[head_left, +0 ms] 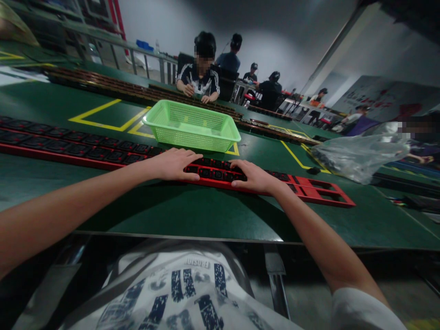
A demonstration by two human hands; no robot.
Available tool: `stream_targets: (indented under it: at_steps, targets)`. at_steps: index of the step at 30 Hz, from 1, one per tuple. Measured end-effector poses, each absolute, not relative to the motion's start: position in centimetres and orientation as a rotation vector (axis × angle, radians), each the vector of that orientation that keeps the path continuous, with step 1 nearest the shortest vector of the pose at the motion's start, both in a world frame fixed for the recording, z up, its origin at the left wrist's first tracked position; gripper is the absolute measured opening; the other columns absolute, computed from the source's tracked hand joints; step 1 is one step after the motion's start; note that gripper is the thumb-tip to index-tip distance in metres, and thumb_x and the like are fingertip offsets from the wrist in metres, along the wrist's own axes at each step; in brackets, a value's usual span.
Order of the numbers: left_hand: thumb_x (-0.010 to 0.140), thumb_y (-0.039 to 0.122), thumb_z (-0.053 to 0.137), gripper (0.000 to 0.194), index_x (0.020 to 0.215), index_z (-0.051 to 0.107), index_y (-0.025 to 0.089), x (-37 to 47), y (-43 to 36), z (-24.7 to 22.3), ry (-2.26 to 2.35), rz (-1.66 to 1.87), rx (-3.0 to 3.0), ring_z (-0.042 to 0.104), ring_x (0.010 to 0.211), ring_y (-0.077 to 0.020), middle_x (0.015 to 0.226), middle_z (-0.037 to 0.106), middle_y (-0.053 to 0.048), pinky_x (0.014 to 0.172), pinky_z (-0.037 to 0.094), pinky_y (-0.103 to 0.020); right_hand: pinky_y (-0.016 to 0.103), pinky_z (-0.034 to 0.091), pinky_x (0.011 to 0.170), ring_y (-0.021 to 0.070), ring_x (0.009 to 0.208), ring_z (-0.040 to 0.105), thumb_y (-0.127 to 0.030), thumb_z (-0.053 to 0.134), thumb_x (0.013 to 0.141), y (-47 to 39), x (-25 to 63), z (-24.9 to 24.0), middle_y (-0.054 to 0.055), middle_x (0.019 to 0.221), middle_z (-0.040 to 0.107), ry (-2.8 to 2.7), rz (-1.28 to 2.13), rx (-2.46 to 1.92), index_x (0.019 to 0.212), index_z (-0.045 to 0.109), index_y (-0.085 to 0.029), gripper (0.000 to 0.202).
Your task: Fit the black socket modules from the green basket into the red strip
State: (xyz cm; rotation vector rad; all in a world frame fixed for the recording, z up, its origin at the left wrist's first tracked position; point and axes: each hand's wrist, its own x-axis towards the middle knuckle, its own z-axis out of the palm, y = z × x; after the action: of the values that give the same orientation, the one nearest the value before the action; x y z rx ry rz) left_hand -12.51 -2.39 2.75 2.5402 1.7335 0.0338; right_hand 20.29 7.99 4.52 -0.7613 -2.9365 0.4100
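A long red frame (326, 191) lies across the green table, with rows of black square parts (77, 149) set in it. Its right end has uncovered openings. My left hand (176, 165) rests over the frame near the middle, thumb and fingers apart. A short way to the right, my right hand (252, 176) lies on the same frame with its thumb apart from its fingers. Black parts show between the two hands. Neither hand visibly holds anything loose. Just behind the frame stands a light green perforated basket (192, 137).
Long brown strips (137, 94) run along the far side of the table (206, 213), where a person sits. A clear plastic bag (357, 149) lies at the right. Yellow tape marks the tabletop. More people sit farther back.
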Motion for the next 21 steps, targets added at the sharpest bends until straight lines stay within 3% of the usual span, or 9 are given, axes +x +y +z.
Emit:
stream_targets:
  at_steps: [9, 15, 21]
  targets:
    - [0.103, 0.080, 0.042, 0.097, 0.175, 0.036, 0.015, -12.29, -2.58, 3.01, 1.743, 0.024, 2.524, 0.054, 0.151, -0.0416, 0.172, 0.050, -0.022, 0.122, 0.040, -0.050, 0.066, 0.048, 0.122, 0.0421, 0.142, 0.063, -0.067, 0.069, 0.097, 8.33, 20.49, 4.17, 0.021, 0.155, 0.065, -2.931, 0.395, -0.666, 0.156, 0.059, -0.019, 0.077]
    - [0.103, 0.081, 0.040, 0.098, 0.175, 0.036, 0.014, -12.25, -2.60, 3.12, 1.729, 0.024, 2.531, 0.055, 0.150, -0.0428, 0.172, 0.050, -0.023, 0.122, 0.040, -0.052, 0.068, 0.041, 0.128, 0.0430, 0.155, 0.052, -0.067, 0.065, 0.101, 8.47, 20.54, 4.23, 0.020, 0.170, 0.053, -2.978, 0.368, -0.604, 0.168, 0.051, -0.020, 0.083]
    - [0.104, 0.079, 0.041, 0.096, 0.175, 0.035, 0.016, -12.22, -2.67, 3.17, 1.750, 0.004, 2.531, 0.055, 0.150, -0.0409, 0.172, 0.050, -0.022, 0.123, 0.040, -0.050, 0.069, 0.041, 0.128, 0.0425, 0.155, 0.052, -0.069, 0.064, 0.102, 8.56, 20.59, 4.14, 0.018, 0.172, 0.052, -2.979, 0.367, -0.584, 0.173, 0.046, -0.024, 0.086]
